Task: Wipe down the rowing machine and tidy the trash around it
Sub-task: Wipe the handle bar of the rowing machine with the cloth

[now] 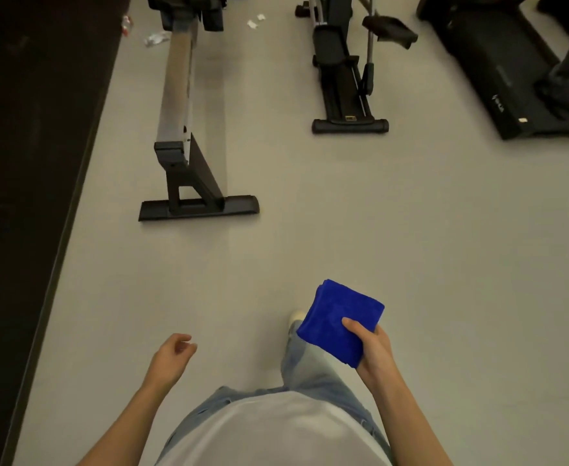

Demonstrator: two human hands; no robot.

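The rowing machine (178,95) stretches away from me at upper left, its long metal rail ending in a black rear foot on the grey floor. My right hand (374,351) grips a folded blue cloth (338,322) low in the view, well short of the machine. My left hand (172,356) hangs loosely curled and holds nothing. Trash lies by the far end of the rail: a crumpled plastic bottle (156,38), a small red-and-white item (126,25) and white paper scraps (254,22).
A black elliptical-type machine (347,79) stands to the right of the rower, and a black treadmill (508,68) lies further right. A dark wall or panel (24,163) runs along the left. Open grey floor (310,213) separates me from the machines.
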